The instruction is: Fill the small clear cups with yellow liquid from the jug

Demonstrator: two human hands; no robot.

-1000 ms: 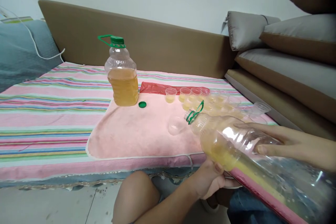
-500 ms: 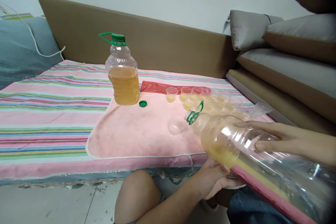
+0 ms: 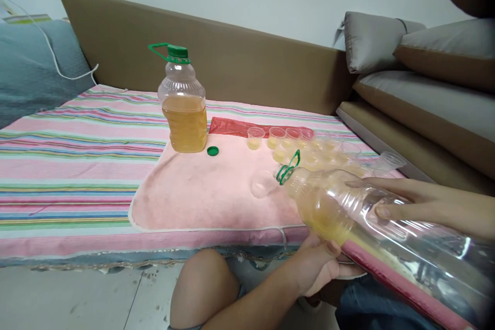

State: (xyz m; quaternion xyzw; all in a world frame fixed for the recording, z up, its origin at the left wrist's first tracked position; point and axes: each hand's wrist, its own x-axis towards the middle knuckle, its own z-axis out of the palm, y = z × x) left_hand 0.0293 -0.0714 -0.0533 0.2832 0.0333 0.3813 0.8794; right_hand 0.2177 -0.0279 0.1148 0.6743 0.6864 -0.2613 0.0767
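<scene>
A large clear plastic bottle point(image 3: 328, 201) lies tipped, its uncapped mouth with a green ring handle pointing left. Yellowish liquid has gathered along its lower side and toward the neck. My left hand point(image 3: 319, 263) grips it from below near the shoulder. From the right, my right hand point(image 3: 398, 198) clasps the upper side of the body. Just left of the mouth, a clear plastic cup point(image 3: 262, 184) sits on the pink cloth point(image 3: 201, 196); whether liquid is flowing into it cannot be made out.
A second large bottle point(image 3: 185, 124), green-capped and holding amber liquid, stands at left beside a loose green cap point(image 3: 212, 151). Several small cups point(image 3: 254, 139) with pale liquid stand behind the tipped bottle, near a red plastic bag point(image 3: 232, 128). Grey cushions point(image 3: 436, 93) are stacked at right.
The whole view has shifted slightly. Liquid inside the tipped bottle has moved a little; both hands keep the same hold, and the bottle stays at about the same tilt.
</scene>
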